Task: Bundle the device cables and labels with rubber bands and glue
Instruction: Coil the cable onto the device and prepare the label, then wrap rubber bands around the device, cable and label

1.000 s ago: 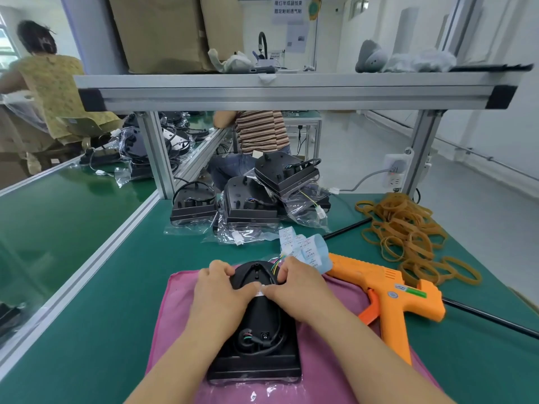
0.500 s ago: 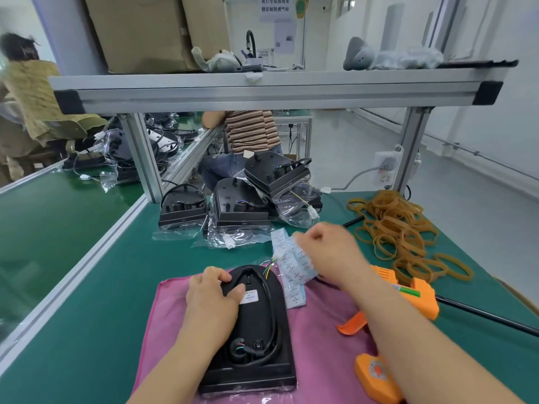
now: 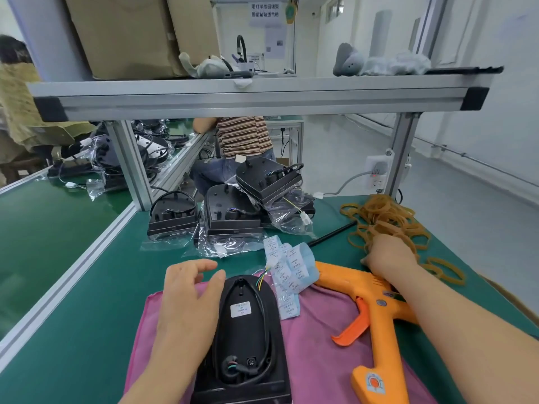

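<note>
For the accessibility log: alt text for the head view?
The right hand reaches into a pile of rubber bands; the left hand rests open beside a black device on a pink cloth. An orange glue gun and labels lie between device and bands.

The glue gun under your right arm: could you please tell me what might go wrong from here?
The right forearm crosses just above the glue gun; drawing back could knock it, and its nozzle lies by the label strip, so glue might smear it. The right hand reaches into a tangled pile of rubber bands; several may come up together. The left hand lies open beside the device, not gripping it, so it could shift.
</note>
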A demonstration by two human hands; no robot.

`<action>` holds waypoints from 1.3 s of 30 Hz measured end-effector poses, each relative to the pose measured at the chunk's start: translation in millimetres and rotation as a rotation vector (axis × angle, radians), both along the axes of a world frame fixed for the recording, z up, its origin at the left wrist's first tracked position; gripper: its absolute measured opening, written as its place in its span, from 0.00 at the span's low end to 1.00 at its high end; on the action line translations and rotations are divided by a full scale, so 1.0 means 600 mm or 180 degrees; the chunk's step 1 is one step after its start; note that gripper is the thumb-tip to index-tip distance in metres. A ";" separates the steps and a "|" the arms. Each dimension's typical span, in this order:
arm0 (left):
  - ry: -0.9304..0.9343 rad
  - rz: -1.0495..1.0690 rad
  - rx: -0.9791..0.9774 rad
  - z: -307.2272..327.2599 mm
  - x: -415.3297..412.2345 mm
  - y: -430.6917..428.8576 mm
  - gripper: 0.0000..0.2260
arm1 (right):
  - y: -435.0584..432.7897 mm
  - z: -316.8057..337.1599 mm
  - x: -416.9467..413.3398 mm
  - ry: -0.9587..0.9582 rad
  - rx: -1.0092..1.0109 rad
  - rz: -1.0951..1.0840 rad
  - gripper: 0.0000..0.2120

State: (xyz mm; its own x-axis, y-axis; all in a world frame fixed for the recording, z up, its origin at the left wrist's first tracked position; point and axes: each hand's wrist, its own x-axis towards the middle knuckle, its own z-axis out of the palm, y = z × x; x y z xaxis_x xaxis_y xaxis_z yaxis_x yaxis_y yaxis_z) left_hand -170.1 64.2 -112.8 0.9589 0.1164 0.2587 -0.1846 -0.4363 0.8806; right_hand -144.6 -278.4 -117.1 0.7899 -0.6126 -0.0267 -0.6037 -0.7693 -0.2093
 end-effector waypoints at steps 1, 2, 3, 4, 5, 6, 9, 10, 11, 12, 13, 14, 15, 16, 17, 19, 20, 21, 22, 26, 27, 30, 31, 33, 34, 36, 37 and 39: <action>0.0065 -0.0022 0.0001 0.001 -0.002 0.000 0.06 | 0.000 0.001 0.002 -0.0027 -0.0011 0.0004 0.05; 0.0139 -0.0032 -0.0014 0.002 -0.004 0.000 0.06 | 0.000 0.002 0.003 -0.0048 0.0002 -0.0003 0.04; 0.0187 -0.0040 -0.0044 0.002 -0.007 0.000 0.07 | -0.001 0.002 0.004 -0.0086 0.0061 -0.0041 0.05; 0.0210 -0.0047 -0.0073 0.002 -0.009 0.001 0.09 | -0.003 0.001 0.004 -0.0148 0.0161 -0.0085 0.07; 0.0220 -0.0054 -0.0099 0.002 -0.012 0.002 0.10 | -0.006 0.001 0.003 -0.0264 0.0306 -0.0135 0.08; 0.0222 -0.0060 -0.0127 0.002 -0.013 0.003 0.11 | -0.009 0.001 0.002 -0.0434 0.0470 -0.0169 0.09; 0.0185 -0.0072 -0.0225 0.004 -0.013 0.004 0.13 | -0.014 0.003 -0.008 -0.1190 0.1151 -0.0261 0.08; 0.0153 -0.0079 -0.0231 0.005 -0.012 0.003 0.14 | -0.013 0.004 -0.011 -0.1467 0.1484 -0.0314 0.09; 0.0121 -0.0090 -0.0232 0.007 -0.011 0.002 0.14 | -0.012 0.005 -0.013 -0.1675 0.1816 -0.0356 0.10; 0.0094 -0.0105 -0.0236 0.009 -0.010 0.001 0.15 | -0.011 0.005 -0.013 -0.1789 0.2082 -0.0353 0.10; 0.0074 -0.0122 -0.0242 0.011 -0.010 -0.001 0.15 | -0.011 0.006 -0.012 -0.1838 0.2226 -0.0325 0.11; 0.0059 -0.0143 -0.0246 0.012 -0.010 -0.002 0.15 | -0.012 0.007 -0.011 -0.1869 0.2278 -0.0299 0.10; 0.0043 -0.0166 -0.0249 0.012 -0.010 -0.003 0.15 | -0.013 0.007 -0.009 -0.1895 0.2255 -0.0290 0.10; 0.0028 -0.0181 -0.0257 0.012 -0.010 -0.004 0.14 | -0.014 0.009 -0.009 -0.1919 0.2164 -0.0289 0.10; 0.0014 -0.0189 -0.0272 0.010 -0.010 -0.004 0.13 | -0.016 0.010 -0.008 -0.1938 0.1947 -0.0299 0.10; -0.0002 -0.0184 -0.0288 0.008 -0.010 -0.003 0.11 | -0.020 0.012 -0.008 -0.1901 0.1250 -0.0317 0.09; -0.0002 -0.0186 -0.0279 0.007 -0.010 -0.003 0.10 | -0.021 0.012 -0.009 -0.1871 0.0926 -0.0324 0.09; -0.0003 -0.0190 -0.0268 0.006 -0.010 -0.003 0.09 | -0.022 0.011 -0.010 -0.1805 0.0658 -0.0300 0.08; -0.0005 -0.0193 -0.0260 0.005 -0.009 -0.002 0.09 | -0.024 0.009 -0.010 -0.1680 0.0424 -0.0232 0.07; -0.0031 -0.0181 -0.0285 0.004 -0.008 -0.003 0.08 | -0.016 0.003 -0.011 -0.1030 -0.0180 0.0277 0.12; -0.0034 -0.0178 -0.0289 0.005 -0.008 -0.004 0.08 | -0.010 0.004 -0.009 -0.0987 -0.0209 0.0382 0.09; -0.0080 -0.0193 -0.0295 0.007 -0.008 -0.005 0.09 | 0.008 0.004 -0.002 -0.0716 -0.0164 0.0625 0.08; -0.0095 -0.0195 -0.0295 0.008 -0.008 -0.004 0.09 | 0.011 0.004 -0.001 -0.0632 -0.0130 0.0630 0.09; -0.0114 -0.0180 -0.0300 0.009 -0.007 -0.002 0.09 | 0.012 0.006 -0.001 -0.0549 -0.0110 0.0611 0.10; -0.0113 -0.0174 -0.0301 0.009 -0.006 -0.001 0.09 | 0.010 0.005 -0.001 -0.0468 -0.0133 0.0635 0.11; -0.0092 -0.0166 -0.0310 0.006 -0.005 0.002 0.09 | 0.008 0.004 0.000 -0.0213 -0.0124 0.0695 0.12; -0.0072 -0.0163 -0.0328 0.005 -0.004 0.003 0.09 | 0.007 0.005 0.001 -0.0134 -0.0054 0.0698 0.11; -0.0028 -0.0172 -0.0369 0.002 -0.001 0.003 0.09 | 0.006 0.009 0.005 -0.0041 0.0095 0.0660 0.06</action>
